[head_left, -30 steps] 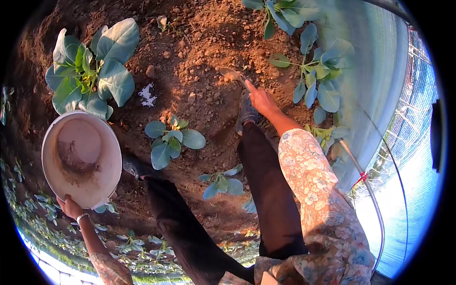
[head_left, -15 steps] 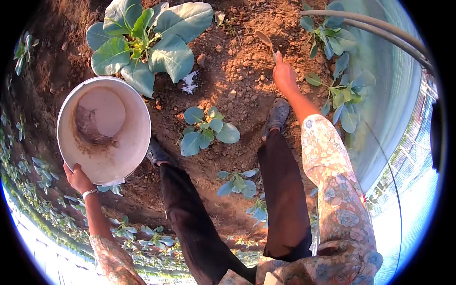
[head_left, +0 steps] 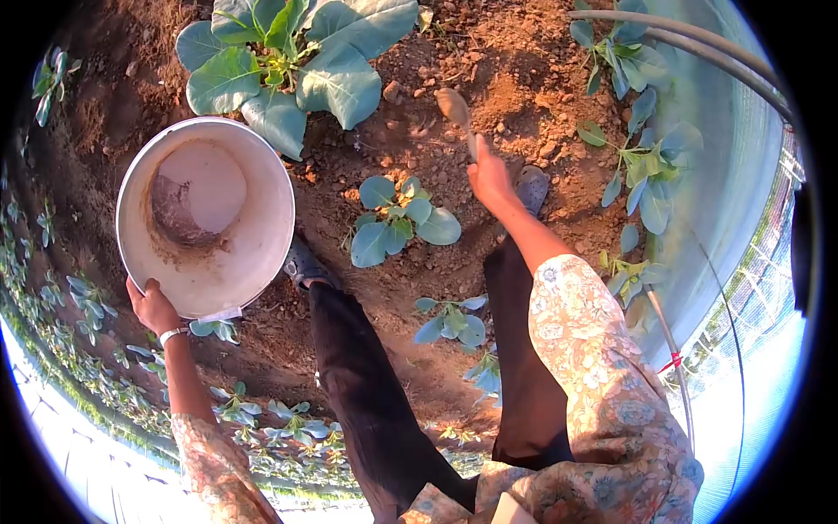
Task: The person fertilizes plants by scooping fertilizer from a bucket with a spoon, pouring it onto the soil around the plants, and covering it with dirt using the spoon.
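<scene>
My left hand [head_left: 154, 309] is closed on the lower rim of a white bucket [head_left: 236, 271], which is tilted so that its inside faces me. A grey-brown patch lies at the bottom of the bucket, and dirt marks its inner wall. In my right hand [head_left: 491, 182] is the handle of a spoon [head_left: 454, 108], its brownish bowl pointing up and left above the soil. A large leafy plant [head_left: 278, 65] grows beyond the bucket. Between my feet and that plant stands a smaller leafy plant [head_left: 397, 218], nearer the right hand.
Brown crumbly soil [head_left: 515, 79] covers the ground. More small plants [head_left: 452, 323] grow between my legs and at the right [head_left: 650, 170]. Curved pipes [head_left: 698, 35] and pale green netting [head_left: 729, 183] border the right side. Rows of plants run along the left.
My right hand and the spoon have moved left and slightly down. The bucket has shifted a little right and up in view. A white patch on the soil by the large plant no longer shows.
</scene>
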The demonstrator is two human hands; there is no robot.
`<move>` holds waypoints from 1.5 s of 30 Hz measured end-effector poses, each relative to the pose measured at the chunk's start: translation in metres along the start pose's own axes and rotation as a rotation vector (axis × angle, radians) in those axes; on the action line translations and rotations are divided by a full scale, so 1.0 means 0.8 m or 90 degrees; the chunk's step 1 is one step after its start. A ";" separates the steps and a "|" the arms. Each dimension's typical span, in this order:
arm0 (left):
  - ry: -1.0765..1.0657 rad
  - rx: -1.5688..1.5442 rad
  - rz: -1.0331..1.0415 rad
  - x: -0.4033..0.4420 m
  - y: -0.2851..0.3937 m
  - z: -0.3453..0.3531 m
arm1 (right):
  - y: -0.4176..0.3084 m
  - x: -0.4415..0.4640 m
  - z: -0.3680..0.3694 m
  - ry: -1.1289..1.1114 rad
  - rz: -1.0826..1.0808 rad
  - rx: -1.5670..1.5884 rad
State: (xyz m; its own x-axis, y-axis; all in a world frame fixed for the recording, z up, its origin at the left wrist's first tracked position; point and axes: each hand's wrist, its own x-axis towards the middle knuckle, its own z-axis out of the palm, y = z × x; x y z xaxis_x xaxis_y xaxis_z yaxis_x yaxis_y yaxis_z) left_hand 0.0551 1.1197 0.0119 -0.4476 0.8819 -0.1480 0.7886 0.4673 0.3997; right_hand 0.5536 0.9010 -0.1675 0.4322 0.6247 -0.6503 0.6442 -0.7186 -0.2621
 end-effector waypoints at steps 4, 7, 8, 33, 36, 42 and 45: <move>-0.018 -0.065 0.002 0.014 -0.024 0.000 | 0.090 0.043 -0.039 0.069 0.198 -0.077; -0.023 -0.069 0.008 0.017 -0.028 -0.002 | 0.097 0.073 -0.028 0.011 0.244 -0.089; -0.024 -0.052 0.008 0.019 -0.028 -0.003 | 0.094 0.081 0.002 0.033 0.238 -0.073; -0.014 -0.036 0.009 0.009 0.006 0.007 | -0.061 0.052 -0.045 -0.094 -0.229 -0.222; -0.021 -0.035 -0.009 0.017 0.001 0.004 | -0.018 0.119 -0.090 0.043 -0.053 -0.128; -0.033 -0.045 -0.015 0.027 -0.026 0.001 | -0.032 0.149 -0.070 0.034 0.151 -0.043; -0.025 -0.032 0.017 0.012 -0.008 0.008 | -0.026 0.082 -0.041 -0.125 0.003 -0.159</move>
State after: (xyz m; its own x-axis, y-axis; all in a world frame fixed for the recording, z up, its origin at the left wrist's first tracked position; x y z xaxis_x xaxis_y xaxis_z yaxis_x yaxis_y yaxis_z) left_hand 0.0484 1.1257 0.0025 -0.4093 0.8962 -0.1712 0.7777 0.4408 0.4482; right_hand 0.5892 0.9670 -0.1817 0.3206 0.5332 -0.7829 0.7882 -0.6086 -0.0917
